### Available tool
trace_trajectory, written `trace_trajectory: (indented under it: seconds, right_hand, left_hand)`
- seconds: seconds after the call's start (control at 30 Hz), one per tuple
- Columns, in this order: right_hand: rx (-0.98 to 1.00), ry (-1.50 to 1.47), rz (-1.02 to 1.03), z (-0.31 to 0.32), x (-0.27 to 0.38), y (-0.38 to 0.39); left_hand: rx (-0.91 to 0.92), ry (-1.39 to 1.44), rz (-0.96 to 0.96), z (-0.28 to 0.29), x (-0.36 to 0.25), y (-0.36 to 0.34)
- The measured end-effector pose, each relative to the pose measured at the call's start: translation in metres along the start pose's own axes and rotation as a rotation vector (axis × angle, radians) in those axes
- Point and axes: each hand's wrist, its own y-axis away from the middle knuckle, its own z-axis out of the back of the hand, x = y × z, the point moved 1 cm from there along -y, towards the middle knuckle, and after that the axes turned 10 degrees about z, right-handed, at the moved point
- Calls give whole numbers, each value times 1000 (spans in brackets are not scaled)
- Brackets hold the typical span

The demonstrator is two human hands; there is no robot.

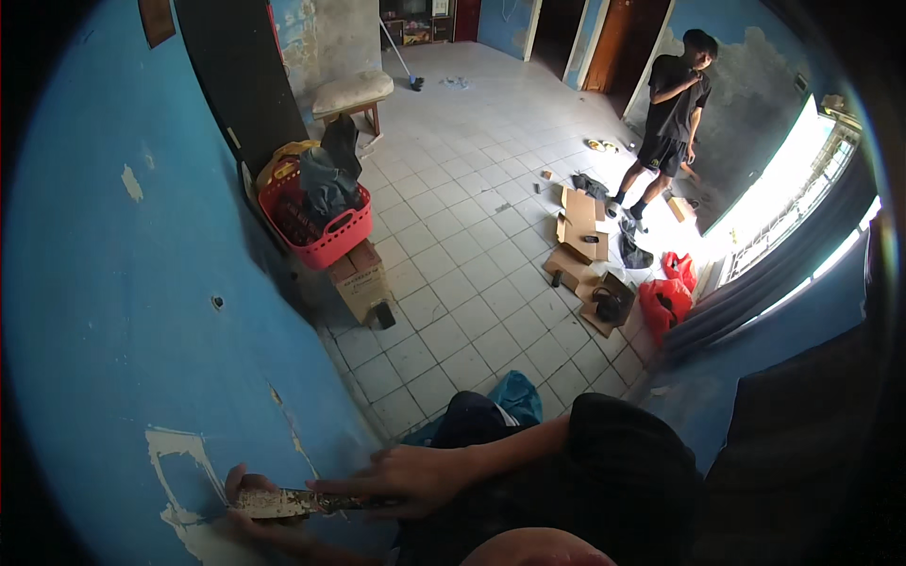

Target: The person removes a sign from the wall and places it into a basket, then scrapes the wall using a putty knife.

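A putty knife (276, 504) with a whitish, crusted blade lies level between my hands, close to the blue wall (142, 311). My right hand (415, 476) is closed around its dark handle, one finger stretched along the tool. At the blade end, the fingers of my left hand (247, 495) curl about the crusted part; its palm is partly hidden. Beside my left hand, the wall carries a rough outline of pale filler (175, 441), with a larger pale patch lower down. A narrow scraped line (288, 424) runs down the wall beyond my hands.
A red basket (326, 247) filled with dark things rests on a cardboard box (361, 288) along the wall. Opened cardboard (578, 226) and red bags (668, 302) lie on the tiled floor by the window. Another person (675, 113) stands at the far right. A cushioned bench (351, 92) stands farther back.
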Motion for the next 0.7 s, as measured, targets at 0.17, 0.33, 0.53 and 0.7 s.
trace_trajectory:
  seconds: [0.17,0.33,0.53,0.7]
  right_hand:
    - [-41,229,68,10,-13,5]
    - [-51,147,106,6,-18,6]
    - [-15,47,139,-1,-17,-2]
    - [-24,15,224,-10,-17,-6]
  left_hand:
    - [68,-11,127,-4,-22,22]
    - [241,-153,-35,10,-9,16]
    - [349,-68,86,47,-6,15]
    - [361,-65,110,70,-7,17]
